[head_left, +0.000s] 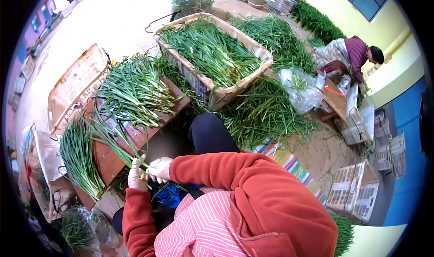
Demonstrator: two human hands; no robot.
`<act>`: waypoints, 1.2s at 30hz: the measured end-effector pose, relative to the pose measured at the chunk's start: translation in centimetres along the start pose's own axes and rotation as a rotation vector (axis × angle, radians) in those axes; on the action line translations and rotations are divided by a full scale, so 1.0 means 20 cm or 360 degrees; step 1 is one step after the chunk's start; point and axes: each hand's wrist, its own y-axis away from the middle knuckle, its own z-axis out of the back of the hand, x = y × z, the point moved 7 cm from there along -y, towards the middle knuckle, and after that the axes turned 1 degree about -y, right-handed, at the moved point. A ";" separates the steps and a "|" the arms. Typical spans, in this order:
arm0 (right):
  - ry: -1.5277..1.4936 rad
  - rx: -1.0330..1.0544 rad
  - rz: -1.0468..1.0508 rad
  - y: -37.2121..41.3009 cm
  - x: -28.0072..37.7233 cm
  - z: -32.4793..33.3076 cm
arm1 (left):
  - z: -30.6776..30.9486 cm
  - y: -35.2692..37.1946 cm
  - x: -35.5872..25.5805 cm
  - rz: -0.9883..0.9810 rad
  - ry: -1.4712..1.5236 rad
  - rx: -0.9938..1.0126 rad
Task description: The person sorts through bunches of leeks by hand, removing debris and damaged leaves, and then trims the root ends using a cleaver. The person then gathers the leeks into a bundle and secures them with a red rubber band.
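My left hand (137,175), in a pale glove, is closed around a few long garlic chives (118,149) in front of my lap. Their green leaves reach up and left over a low wooden bench (108,161). Close beside it, my right hand (159,169) has its fingers closed at the stalk ends; the exact grip is partly hidden. A big heap of chives (135,92) lies on the bench, pale ends toward the right. Another bundle (80,155) hangs at the bench's left edge, pale ends down.
A large plastic crate (264,58) full of chives stands ahead, with loose greens (266,110) on the floor beside it. An upright crate (77,85) is at left, a white basket (350,189) at right. A co-worker (341,56) bends over at far right.
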 end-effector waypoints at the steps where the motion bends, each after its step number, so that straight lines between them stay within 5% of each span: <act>1: 0.0042 -0.0033 0.0037 0.02 -0.02 0.01 | 0.00 0.01 0.04 0.0048 0.0010 -0.0011; 10: 0.0308 -0.0087 0.0218 0.04 -0.13 -0.03 | -0.08 0.08 0.13 0.0031 -0.0126 0.0109; 12: 0.0150 -0.0019 0.0048 0.07 -0.15 -0.02 | -0.03 0.02 0.16 0.0005 -0.0033 0.0179; 22: -0.0120 -0.0081 0.0022 0.22 -0.22 0.11 | -0.08 -0.06 0.23 0.0090 -0.0081 -0.0118; 24: 0.0067 -0.0032 0.0064 0.23 -0.21 0.13 | -0.06 -0.10 0.22 0.0150 -0.0116 0.0044; 36: 0.0328 -0.0167 0.0192 0.24 -0.20 0.20 | -0.13 -0.18 0.20 0.0206 -0.0317 -0.0258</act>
